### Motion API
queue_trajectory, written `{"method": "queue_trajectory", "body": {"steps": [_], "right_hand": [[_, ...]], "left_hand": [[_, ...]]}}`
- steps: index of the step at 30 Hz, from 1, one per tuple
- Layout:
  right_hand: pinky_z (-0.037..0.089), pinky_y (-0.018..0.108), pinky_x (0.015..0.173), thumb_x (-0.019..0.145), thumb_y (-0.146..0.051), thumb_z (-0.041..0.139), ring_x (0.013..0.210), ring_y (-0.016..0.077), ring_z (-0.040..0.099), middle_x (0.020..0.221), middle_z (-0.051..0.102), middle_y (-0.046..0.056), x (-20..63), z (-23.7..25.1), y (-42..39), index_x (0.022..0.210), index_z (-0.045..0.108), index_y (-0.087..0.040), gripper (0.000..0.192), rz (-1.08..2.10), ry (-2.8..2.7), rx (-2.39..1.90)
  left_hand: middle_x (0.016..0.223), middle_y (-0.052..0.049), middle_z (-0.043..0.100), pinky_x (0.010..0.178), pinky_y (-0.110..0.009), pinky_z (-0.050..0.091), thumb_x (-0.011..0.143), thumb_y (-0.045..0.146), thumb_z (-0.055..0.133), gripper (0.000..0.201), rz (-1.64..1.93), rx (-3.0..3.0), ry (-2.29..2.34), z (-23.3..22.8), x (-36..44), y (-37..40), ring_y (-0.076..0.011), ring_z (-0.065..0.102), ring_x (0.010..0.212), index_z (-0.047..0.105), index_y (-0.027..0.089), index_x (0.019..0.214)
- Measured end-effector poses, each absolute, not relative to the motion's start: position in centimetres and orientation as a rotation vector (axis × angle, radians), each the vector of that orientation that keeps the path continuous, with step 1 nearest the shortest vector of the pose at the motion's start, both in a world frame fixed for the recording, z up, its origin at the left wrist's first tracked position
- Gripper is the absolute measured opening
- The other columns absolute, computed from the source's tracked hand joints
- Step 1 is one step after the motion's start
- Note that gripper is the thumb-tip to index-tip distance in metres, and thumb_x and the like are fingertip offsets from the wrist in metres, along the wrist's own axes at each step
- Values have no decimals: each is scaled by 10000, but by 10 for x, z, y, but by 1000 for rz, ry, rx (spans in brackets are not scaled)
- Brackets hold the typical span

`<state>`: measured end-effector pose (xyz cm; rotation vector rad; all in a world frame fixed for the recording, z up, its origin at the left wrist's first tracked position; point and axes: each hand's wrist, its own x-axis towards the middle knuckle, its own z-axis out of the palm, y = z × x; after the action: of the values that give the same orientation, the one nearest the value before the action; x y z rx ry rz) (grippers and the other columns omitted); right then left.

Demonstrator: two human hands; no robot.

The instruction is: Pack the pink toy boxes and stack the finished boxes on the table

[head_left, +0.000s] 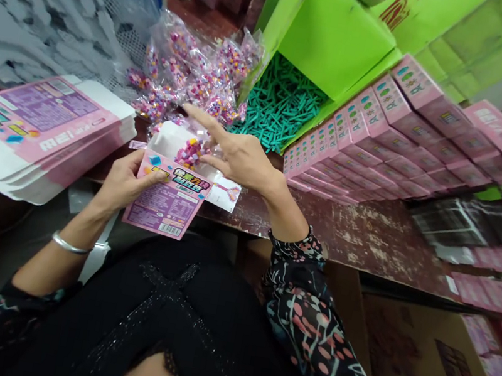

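Note:
My left hand (124, 182) grips a pink printed carton (167, 200) by its left side, holding it over the table's front edge with its top flap open. A small clear bag of colourful bits (190, 152) sits in the carton's open mouth. My right hand (237, 155) hovers right at that opening, index finger stretched out to the left, the other fingers touching or pushing the bag; whether it grips the bag I cannot tell.
A stack of flat pink cartons (36, 128) lies at the left. Clear bags of colourful pieces (188, 73) are heaped behind. A green box (322, 40) holds teal sticks (278, 103). Rows of filled pink boxes (382, 139) stand at the right on the worn brown table (368, 232).

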<state>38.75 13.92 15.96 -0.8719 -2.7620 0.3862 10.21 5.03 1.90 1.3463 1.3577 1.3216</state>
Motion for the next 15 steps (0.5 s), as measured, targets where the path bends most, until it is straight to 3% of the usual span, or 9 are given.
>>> {"method": "queue_trajectory", "body": {"steps": [4,8,11,15], "right_hand": [[463,361,973,1181,-290,736,1165,285,716,1184,849,84,375,165,138,1453,847,-254,297,278,-2903,-933],[458,381,937,1107,-219,799,1231,301,679,1336,795,130,363,166,138,1252,895,-228,174,210,-2940,-902],[477,386,954,1081,-160,768,1164,273,685,1403,771,139,358,168,141,1177,885,-198,156,271,-2950,-792],[522,369,1021,1071,-46,658,1048,212,716,1133,822,64,353,174,152,1220,837,-192,275,623,-2909,-621]], "left_hand": [[964,-75,852,746,-318,581,782,620,1035,527,1390,1386,1371,24,105,46,-213,689,809,825,202,1025],[939,-68,851,735,-319,585,787,604,1033,500,1432,1391,1369,26,106,45,-220,682,806,825,208,1012],[934,-57,831,749,-329,597,795,650,1044,541,1455,1361,1375,22,105,44,-224,691,817,812,211,1012],[960,-64,837,753,-351,622,740,664,1086,602,1498,1226,1408,13,106,38,-233,722,814,791,221,1021]]}}
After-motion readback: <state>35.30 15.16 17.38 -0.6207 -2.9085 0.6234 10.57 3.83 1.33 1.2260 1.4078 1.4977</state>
